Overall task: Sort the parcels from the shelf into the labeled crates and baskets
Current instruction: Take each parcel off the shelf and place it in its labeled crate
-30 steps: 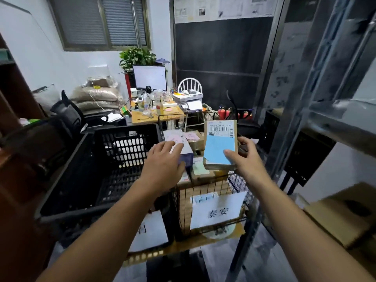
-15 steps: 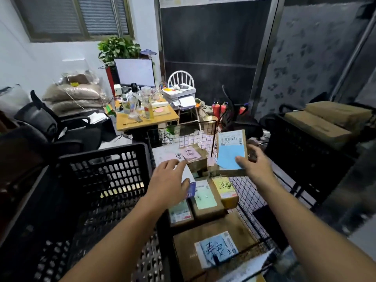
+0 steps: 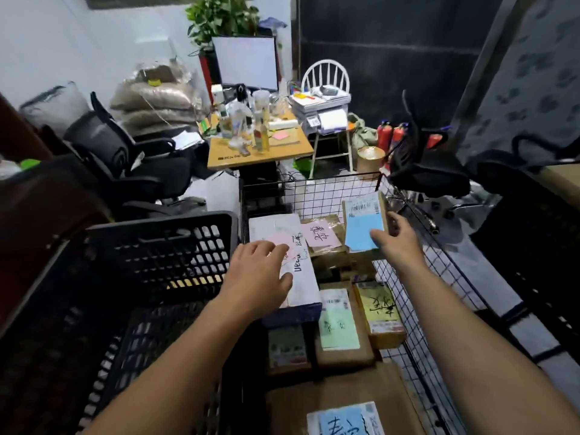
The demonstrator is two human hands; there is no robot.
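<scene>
Where the wire basket (image 3: 326, 196) stands beside the black crate (image 3: 163, 246), labelled parcels (image 3: 339, 321) cover its floor. Over the white box (image 3: 301, 277) lies the left hand (image 3: 260, 274), fingers loose and spread, grasping nothing. Farther on, the right hand (image 3: 397, 243) grips the blue-label parcel (image 3: 364, 224), thumb on its face, tilted above the basket's far end. Beyond stands a desk (image 3: 260, 152).

I see a brown parcel (image 3: 364, 226) with a barcode and blue label, tilted up over the wire basket (image 3: 314, 196), gripped by my right hand (image 3: 397, 243). Other labelled parcels (image 3: 337, 321) fill that basket; a black crate (image 3: 163, 243) stands beside it.
</scene>
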